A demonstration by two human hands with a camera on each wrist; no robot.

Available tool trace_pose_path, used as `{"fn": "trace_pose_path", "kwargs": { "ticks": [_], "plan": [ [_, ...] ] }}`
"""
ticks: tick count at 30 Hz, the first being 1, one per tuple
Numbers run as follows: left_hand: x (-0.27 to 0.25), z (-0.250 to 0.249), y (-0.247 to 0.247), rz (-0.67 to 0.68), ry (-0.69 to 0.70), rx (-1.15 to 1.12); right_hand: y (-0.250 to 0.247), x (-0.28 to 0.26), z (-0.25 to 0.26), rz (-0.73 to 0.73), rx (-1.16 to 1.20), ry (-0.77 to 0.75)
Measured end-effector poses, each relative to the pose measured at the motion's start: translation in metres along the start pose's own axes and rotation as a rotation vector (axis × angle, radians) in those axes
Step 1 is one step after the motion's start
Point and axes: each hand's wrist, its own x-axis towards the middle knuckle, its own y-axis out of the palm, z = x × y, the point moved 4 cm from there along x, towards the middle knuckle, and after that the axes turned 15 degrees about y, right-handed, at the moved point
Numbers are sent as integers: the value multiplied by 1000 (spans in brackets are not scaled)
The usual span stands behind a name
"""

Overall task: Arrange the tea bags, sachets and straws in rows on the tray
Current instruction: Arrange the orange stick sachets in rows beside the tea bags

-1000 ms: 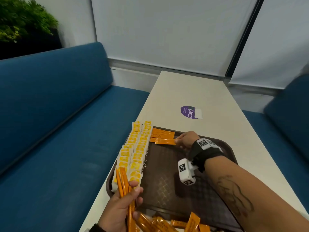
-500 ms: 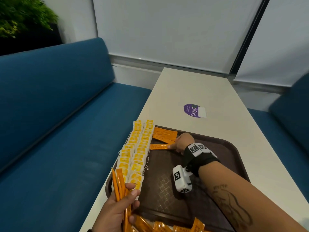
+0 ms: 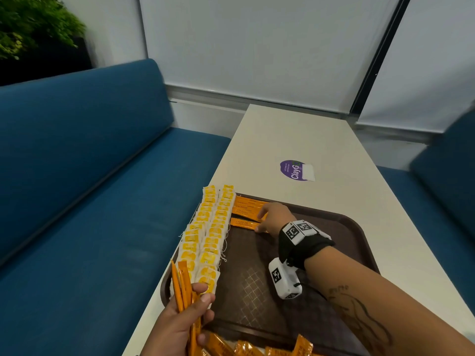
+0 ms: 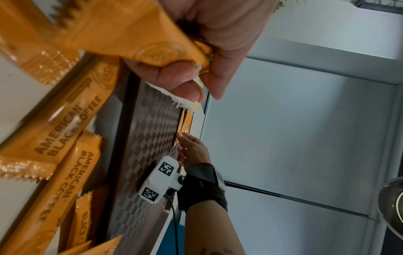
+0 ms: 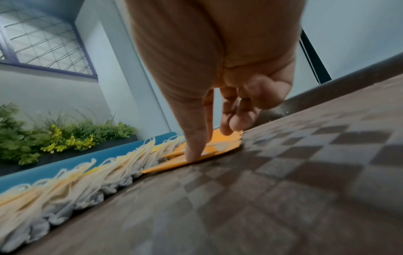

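Two rows of white-and-yellow tea bags (image 3: 205, 235) lie finished along the brown plastic tray (image 3: 357, 227). Right hand (image 3: 273, 217), fingers extended, presses an orange coffee sachet (image 3: 244, 223) flat into the started row. Left hand (image 3: 180, 322) clutches a bundle of orange sachets (image 3: 183, 283); more lie loose (image 3: 257, 346), no straws visible.

We see a long cream-white rectangular table (image 3: 295, 140) running away from us, with a round purple sticker (image 3: 294, 170) on its far middle. A blue upholstered bench seat (image 3: 77, 176) lies to the left, another blue seat (image 3: 447, 181) to the right. A green leafy plant (image 3: 33, 24) stands far left; pale grey roller blinds (image 3: 257, 44) hang beyond.
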Motion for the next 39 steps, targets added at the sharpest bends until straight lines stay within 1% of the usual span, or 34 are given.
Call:
{"fn": "trace_pose_path", "kwargs": {
  "ticks": [5,11,19,23,27,33,39],
  "plan": [
    [-1,0,1,3,-2,27,3,-2,7,54,-94,-28],
    [-1,-1,-2,-3,-9,65,0,1,10,9,-127,-38],
    [-4,-3,-2,3,12,58,-5,9,21,-52,-140,-61],
    [-4,-4,-2,-1,21,41,-4,17,30,-43,-230,-45],
    [-3,-4,-4,0,19,40,-2,24,35,-19,-263,-2],
    [-2,-3,-5,-8,24,43,-6,26,37,-55,-310,36],
    [-2,-3,-4,-10,34,48,-5,28,39,-92,-268,38]
  ]
}}
